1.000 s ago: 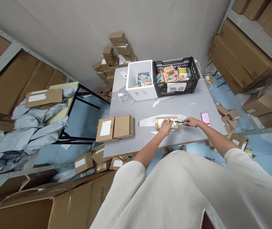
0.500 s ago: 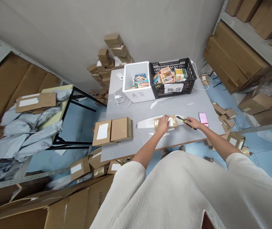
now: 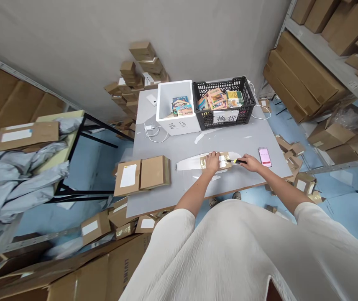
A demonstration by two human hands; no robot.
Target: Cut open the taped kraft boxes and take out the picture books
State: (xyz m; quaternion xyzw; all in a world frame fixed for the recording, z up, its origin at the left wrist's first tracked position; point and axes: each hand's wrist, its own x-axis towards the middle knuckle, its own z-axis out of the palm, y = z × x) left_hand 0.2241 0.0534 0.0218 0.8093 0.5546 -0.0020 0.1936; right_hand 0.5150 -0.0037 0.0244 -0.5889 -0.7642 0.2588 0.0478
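A small taped cardboard box (image 3: 226, 165) with a white label lies on the table (image 3: 154, 146), over a pale, scuffed strip of its top. My left hand (image 3: 211, 162) grips it from above, fingers bent over its left half, steadying it. In my right hand (image 3: 249, 162) is a yellow-and-black utility knife (image 3: 238, 161), fingers closed round the handle. The blade points left and meets the right end of the box at the tape; how deep it goes I cannot tell. A phone (image 3: 264, 157) with a pink screen lies right of that hand.
Two cardboard boxes (image 3: 141, 175) stand on the table's left. At the back are a white foam box (image 3: 179, 125) and a black plastic crate (image 3: 224, 119), both holding books. A white cable (image 3: 155, 136) lies nearby. Shelves with cartons (image 3: 304, 79) flank the table.
The knife has moved left, from beside the box onto its right end, and now lies more level. My left hand still holds the box. The view has shifted slightly.
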